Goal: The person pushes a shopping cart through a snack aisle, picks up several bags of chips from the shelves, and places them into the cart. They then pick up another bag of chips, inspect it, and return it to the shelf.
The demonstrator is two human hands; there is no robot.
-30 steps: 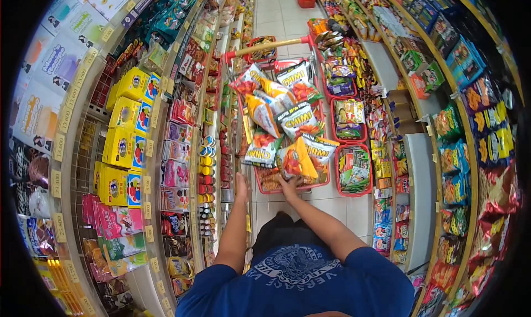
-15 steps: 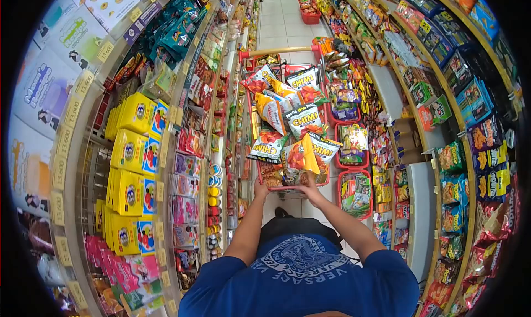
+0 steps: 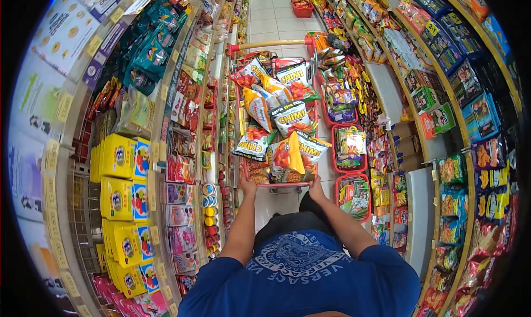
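A shopping cart (image 3: 278,185) with a red rim is in front of me, loaded with snack bags. My left hand (image 3: 248,186) is closed on its near left corner, and my right hand (image 3: 316,189) grips the near right corner. On top of the load lie several white bags marked CHIMI (image 3: 291,118). A yellow-orange bag (image 3: 288,154) rests at the near end, close to both hands. Orange bags (image 3: 258,108) lean in the middle left. A pale yellowish bar (image 3: 271,43) crosses the far end of the cart.
Red baskets of packets (image 3: 354,194) line the cart's right side. Yellow packs (image 3: 120,201) and bottles with coloured lids (image 3: 210,212) fill the left shelves. Bagged snacks (image 3: 489,156) hang on the right shelves. Farther along the tiled aisle (image 3: 263,18) stands another red basket (image 3: 302,7).
My right hand has moved from the near edge by the yellow-orange bag to the cart's right corner. The cart sits slightly farther left in view, and the left shelves have shifted downward.
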